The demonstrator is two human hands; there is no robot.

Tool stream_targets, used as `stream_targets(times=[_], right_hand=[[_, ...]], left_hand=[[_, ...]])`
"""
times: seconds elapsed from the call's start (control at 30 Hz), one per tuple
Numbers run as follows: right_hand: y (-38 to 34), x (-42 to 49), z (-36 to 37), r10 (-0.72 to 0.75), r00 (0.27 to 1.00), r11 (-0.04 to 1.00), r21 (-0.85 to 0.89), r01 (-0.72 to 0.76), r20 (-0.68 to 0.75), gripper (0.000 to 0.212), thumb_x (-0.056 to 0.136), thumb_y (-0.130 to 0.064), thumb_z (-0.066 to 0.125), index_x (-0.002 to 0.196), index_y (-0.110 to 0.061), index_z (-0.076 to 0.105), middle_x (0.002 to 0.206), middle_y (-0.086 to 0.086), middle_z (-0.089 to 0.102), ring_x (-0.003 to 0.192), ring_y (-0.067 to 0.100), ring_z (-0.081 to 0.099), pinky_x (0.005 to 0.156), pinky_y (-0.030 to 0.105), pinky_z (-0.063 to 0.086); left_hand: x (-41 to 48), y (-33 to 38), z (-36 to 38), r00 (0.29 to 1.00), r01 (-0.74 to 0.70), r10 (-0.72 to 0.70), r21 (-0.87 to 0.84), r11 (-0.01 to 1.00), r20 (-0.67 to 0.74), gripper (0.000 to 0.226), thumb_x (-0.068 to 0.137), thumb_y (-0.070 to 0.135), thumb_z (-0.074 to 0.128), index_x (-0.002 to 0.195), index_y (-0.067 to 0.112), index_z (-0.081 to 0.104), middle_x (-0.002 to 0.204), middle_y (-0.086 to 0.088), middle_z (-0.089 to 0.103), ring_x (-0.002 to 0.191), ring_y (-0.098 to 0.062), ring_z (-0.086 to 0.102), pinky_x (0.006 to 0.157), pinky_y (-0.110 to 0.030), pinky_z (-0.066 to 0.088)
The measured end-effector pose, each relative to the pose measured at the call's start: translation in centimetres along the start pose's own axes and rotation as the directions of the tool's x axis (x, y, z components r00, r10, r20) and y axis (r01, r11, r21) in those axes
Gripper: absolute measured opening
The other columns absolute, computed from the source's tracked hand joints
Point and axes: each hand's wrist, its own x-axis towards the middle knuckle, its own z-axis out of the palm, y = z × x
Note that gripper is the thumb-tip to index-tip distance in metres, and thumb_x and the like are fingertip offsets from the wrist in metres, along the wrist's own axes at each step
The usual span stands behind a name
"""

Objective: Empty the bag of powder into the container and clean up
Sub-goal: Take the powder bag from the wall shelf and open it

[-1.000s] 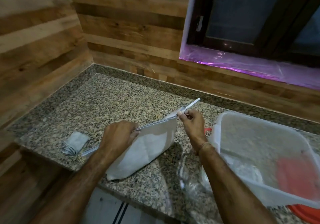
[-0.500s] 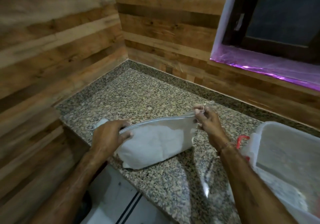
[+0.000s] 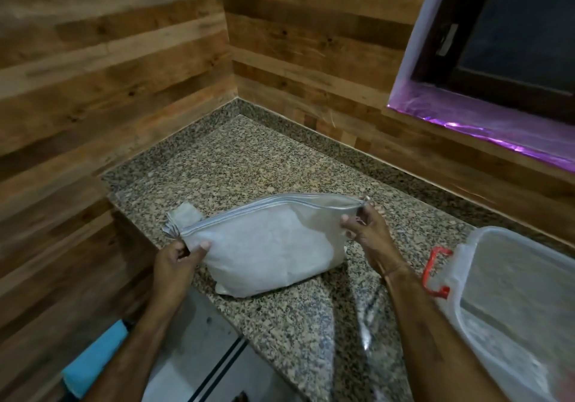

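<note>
A zip-top bag of white powder stands on the granite counter, left of the clear plastic container. The left hand pinches its left top corner; the right hand pinches the right corner.

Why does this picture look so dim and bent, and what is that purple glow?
Head view: dim, warm light; wide-angle lens bows the wooden walls; purple glare runs along the window sill film; a sheen streaks the granite counter; the container edge looks soft; the bag reads fairly sharp.
</note>
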Motion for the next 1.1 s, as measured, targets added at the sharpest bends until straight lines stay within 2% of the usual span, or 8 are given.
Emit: stream_targets(times=[0.1, 0.3, 0.57, 0.67, 0.73, 0.87, 0.97, 1.1], right_hand=[[-0.1, 0.5, 0.4, -0.028, 0.988, 0.999, -0.033, 0.024, -0.150, 0.016, 0.097, -0.009, 0.068, 0.112, -0.006, 0.074, 0.103, 0.006, 0.077, 0.086, 0.021, 0.072, 0.063, 0.034, 0.059], [1.1, 0.3, 0.6, -0.038, 0.955, 0.999, -0.027, 0.031, -0.293, 0.021, 0.098, -0.021, 0.071, 0.099, -0.001, 0.070, 0.085, 0.002, 0.069, 0.076, 0.017, 0.066, 0.061, 0.033, 0.060], [0.9, -0.8, 0.0, 0.065, 0.976, 0.995, -0.059, -0.078, -0.206, 0.036, 0.103, -0.032, 0.063, 0.070, -0.018, 0.059, 0.056, -0.007, 0.056, 0.050, 0.014, 0.052, 0.050, 0.025, 0.051], [-0.3, -1.0, 0.3, 0.239, 0.966, 0.969, 0.084, -0.231, -0.103, 0.022, 0.106, -0.035, 0.055, 0.094, -0.017, 0.062, 0.080, 0.006, 0.073, 0.061, 0.016, 0.073, 0.059, 0.030, 0.063], [-0.7, -1.1, 0.3, 0.308, 0.950, 0.935, 0.203, -0.291, -0.056, 0.039, 0.106, -0.050, 0.045, 0.104, -0.015, 0.062, 0.089, 0.013, 0.077, 0.073, 0.021, 0.078, 0.065, 0.032, 0.066], [-1.1, -1.0, 0.0, 0.390, 0.919, 0.886, 0.298, -0.356, -0.063, 0.061, 0.098, -0.070, 0.039, 0.101, -0.017, 0.070, 0.085, 0.013, 0.078, 0.073, 0.022, 0.077, 0.062, 0.031, 0.066], [-1.5, -0.8, 0.2, 0.464, 0.883, 0.838, 0.362, -0.409, -0.076, 0.041, 0.101, -0.048, 0.060, 0.088, -0.012, 0.071, 0.068, 0.010, 0.076, 0.057, 0.019, 0.073, 0.056, 0.034, 0.065], [-2.5, -0.4, 0.4, 0.516, 0.856, 0.800, 0.342, -0.493, 0.026, 0.014, 0.103, -0.006, 0.057, 0.093, -0.003, 0.066, 0.090, 0.013, 0.069, 0.056, 0.017, 0.073, 0.047, 0.024, 0.059]], left_hand=[[-0.4, 0.2, 0.7, 0.999, -0.002, 0.003, 0.012, 1.000, -0.042, 0.018, 0.092, 0.016, 0.076, 0.078, 0.006, 0.070, 0.073, -0.006, 0.068, 0.069, -0.019, 0.060, 0.066, -0.030, 0.045], [0.2, 0.2, 1.7, 0.986, 0.024, -0.010, 0.083, 0.996, -0.165, 0.038, 0.095, 0.024, 0.072, 0.066, 0.015, 0.050, 0.066, -0.001, 0.048, 0.060, -0.017, 0.044, 0.055, -0.027, 0.030], [0.7, -0.4, -0.4, 0.997, 0.064, -0.067, 0.086, 0.994, 0.025, 0.039, 0.101, 0.029, 0.065, 0.066, 0.015, 0.054, 0.050, 0.008, 0.044, 0.048, -0.014, 0.037, 0.054, -0.026, 0.026], [0.7, -0.2, -0.8, 0.978, 0.180, -0.167, -0.095, 0.979, 0.123, 0.020, 0.102, 0.025, 0.063, 0.092, 0.009, 0.071, 0.075, -0.006, 0.076, 0.056, -0.017, 0.066, 0.051, -0.024, 0.047], [0.8, -0.4, -1.0, 0.951, 0.286, -0.250, -0.205, 0.936, 0.183, 0.016, 0.101, 0.020, 0.064, 0.105, 0.007, 0.073, 0.098, -0.013, 0.080, 0.081, -0.022, 0.079, 0.056, -0.021, 0.057], [1.1, -0.5, -1.0, 0.895, 0.441, -0.360, -0.407, 0.800, 0.262, 0.045, 0.106, 0.038, 0.051, 0.125, -0.002, 0.061, 0.109, -0.021, 0.077, 0.087, -0.021, 0.080, 0.062, -0.021, 0.061], [1.9, 0.1, -1.6, 0.838, 0.544, -0.422, -0.472, 0.694, 0.345, 0.055, 0.101, 0.056, 0.047, 0.125, 0.007, 0.057, 0.100, -0.022, 0.079, 0.080, -0.024, 0.080, 0.059, -0.025, 0.063], [2.9, 0.7, -1.8, 0.767, 0.641, -0.490, -0.470, 0.607, 0.414, 0.023, 0.097, 0.007, 0.061, 0.119, 0.000, 0.062, 0.113, -0.021, 0.068, 0.071, -0.019, 0.076, 0.056, -0.023, 0.062]])
